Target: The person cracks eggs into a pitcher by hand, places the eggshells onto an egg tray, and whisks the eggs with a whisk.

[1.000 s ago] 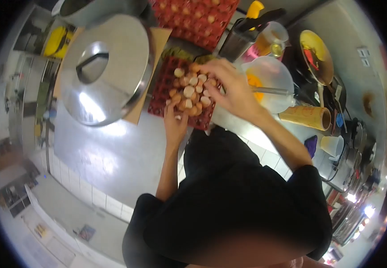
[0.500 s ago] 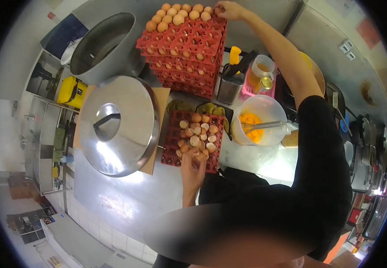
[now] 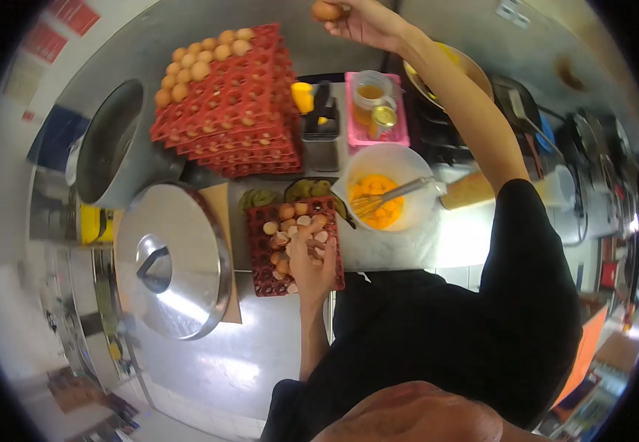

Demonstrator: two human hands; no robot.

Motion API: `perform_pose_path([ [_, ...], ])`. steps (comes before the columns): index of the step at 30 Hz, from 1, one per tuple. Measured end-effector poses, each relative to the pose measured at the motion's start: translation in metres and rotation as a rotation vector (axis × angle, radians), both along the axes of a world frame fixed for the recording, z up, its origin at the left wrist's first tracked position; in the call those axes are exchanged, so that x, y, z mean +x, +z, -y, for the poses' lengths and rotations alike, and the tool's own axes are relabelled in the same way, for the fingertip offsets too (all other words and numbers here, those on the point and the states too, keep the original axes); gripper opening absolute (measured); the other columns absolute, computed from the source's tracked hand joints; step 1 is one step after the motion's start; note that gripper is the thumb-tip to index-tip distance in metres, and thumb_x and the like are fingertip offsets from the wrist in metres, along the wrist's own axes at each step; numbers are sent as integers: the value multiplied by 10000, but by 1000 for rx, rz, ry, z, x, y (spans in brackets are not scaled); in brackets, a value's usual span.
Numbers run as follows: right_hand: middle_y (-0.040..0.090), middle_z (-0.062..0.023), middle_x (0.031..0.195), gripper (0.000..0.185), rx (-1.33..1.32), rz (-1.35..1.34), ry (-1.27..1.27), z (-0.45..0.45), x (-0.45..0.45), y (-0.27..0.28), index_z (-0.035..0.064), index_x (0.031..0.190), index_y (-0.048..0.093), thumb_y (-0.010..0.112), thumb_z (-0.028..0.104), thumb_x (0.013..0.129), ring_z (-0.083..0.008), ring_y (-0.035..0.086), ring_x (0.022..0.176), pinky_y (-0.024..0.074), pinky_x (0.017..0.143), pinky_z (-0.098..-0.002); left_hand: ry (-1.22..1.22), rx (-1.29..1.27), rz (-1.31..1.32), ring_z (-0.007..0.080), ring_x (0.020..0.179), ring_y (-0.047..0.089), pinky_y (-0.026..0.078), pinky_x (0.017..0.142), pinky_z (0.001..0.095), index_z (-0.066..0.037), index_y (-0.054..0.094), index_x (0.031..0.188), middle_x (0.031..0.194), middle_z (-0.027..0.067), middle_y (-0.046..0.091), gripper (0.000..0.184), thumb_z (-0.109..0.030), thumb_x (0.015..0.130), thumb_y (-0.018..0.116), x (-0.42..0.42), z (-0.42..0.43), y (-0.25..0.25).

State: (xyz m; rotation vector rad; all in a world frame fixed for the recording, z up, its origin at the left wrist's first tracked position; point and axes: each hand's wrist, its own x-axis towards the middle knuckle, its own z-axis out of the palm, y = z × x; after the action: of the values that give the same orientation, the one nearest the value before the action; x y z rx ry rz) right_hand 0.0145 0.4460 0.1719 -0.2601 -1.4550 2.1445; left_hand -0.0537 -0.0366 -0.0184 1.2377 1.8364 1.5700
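My right hand (image 3: pixel 367 20) is raised at the top of the view, its fingers closed on a brown egg (image 3: pixel 327 10). Over the cracked eggshells (image 3: pixel 287 211) on a red tray (image 3: pixel 259 274) rests my left hand (image 3: pixel 312 261); its fingers are partly spread, touching the shells, and whether it grips one cannot be made out. A tall stack of red egg trays (image 3: pixel 238 96) stands at the upper left, with whole eggs (image 3: pixel 201 71) on its top. Right of the shell tray, a translucent jug (image 3: pixel 415 214) holds yolks (image 3: pixel 378 193) and a whisk (image 3: pixel 400 190).
A large metal lid (image 3: pixel 179 258) lies on cardboard at the left, below a big grey pot (image 3: pixel 117 144). Behind the jug are a pink basket (image 3: pixel 400 135) with containers and a metal holder (image 3: pixel 321 151) with utensils. Pans (image 3: pixel 474 74) stand at the upper right.
My right hand went from the shell tray to the tray stack, then moved away from it with an egg. My left hand stays at the shells and has shifted further over them. The view has turned.
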Motion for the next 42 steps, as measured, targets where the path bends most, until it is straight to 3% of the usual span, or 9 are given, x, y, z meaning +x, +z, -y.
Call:
perform_pose_path([
  [4,746,-100,1249,343,-174,156,-111,57,110,-25,11,1344,656,693,252,1103,-152,688,875,591,863,-288,-147,11,-48,74,888,608,477,731,217,-21,631,1434,1139,35,641,441,-23,1021,784,15,-25,9],
  [5,740,-119,1254,425,-124,221,-196,80,134,-27,6,1348,621,628,378,1144,-137,682,881,601,864,-299,-187,6,-80,76,887,607,478,736,224,-20,637,1428,1131,33,641,437,-17,1016,782,18,-32,12],
  [10,725,-114,1241,403,-18,280,-390,162,227,-57,98,1394,630,534,426,1180,-137,665,893,562,838,-290,-346,-6,-99,78,874,613,498,743,263,-11,668,1386,1171,66,711,420,-30,991,806,49,-61,31],
  [12,727,-85,1221,351,-26,283,-392,197,249,-73,98,1390,634,592,364,1164,-122,657,866,558,817,-281,-385,-5,-117,154,902,675,535,782,306,-34,686,1378,1238,106,723,412,-46,985,809,60,-74,36],
  [14,715,-11,1119,306,183,503,-423,235,257,-91,113,1377,644,719,231,1105,-87,639,817,560,760,-275,-405,34,-175,209,937,713,558,812,337,-40,691,1383,1281,132,732,408,-62,993,804,69,-78,35],
  [15,699,-7,1112,345,384,638,-423,245,260,-116,116,1385,631,740,257,1090,-96,653,838,562,765,-267,-419,80,-218,225,958,720,563,824,347,-34,686,1393,1291,138,735,407,-70,1003,798,70,-80,30],
  [17,635,-110,1125,328,1025,614,-653,267,255,-161,43,1315,604,744,192,1058,-270,672,984,570,858,-414,-466,108,-181,259,990,727,571,843,368,-20,668,1417,1303,146,737,420,-90,1021,788,84,-97,15],
  [19,599,-180,1117,289,1120,542,-671,291,246,-158,23,1256,581,722,186,1064,-382,665,1027,556,871,-481,-497,55,-102,273,995,724,575,849,383,-14,645,1442,1297,148,735,442,-109,1032,782,90,-100,1],
  [42,535,-177,1172,251,1124,598,-732,321,237,-180,19,1226,543,660,160,1054,-399,643,1035,560,837,-522,-430,-20,-281,257,863,693,530,712,390,-40,640,1422,1247,131,740,425,-140,1026,759,97,-103,19],
])
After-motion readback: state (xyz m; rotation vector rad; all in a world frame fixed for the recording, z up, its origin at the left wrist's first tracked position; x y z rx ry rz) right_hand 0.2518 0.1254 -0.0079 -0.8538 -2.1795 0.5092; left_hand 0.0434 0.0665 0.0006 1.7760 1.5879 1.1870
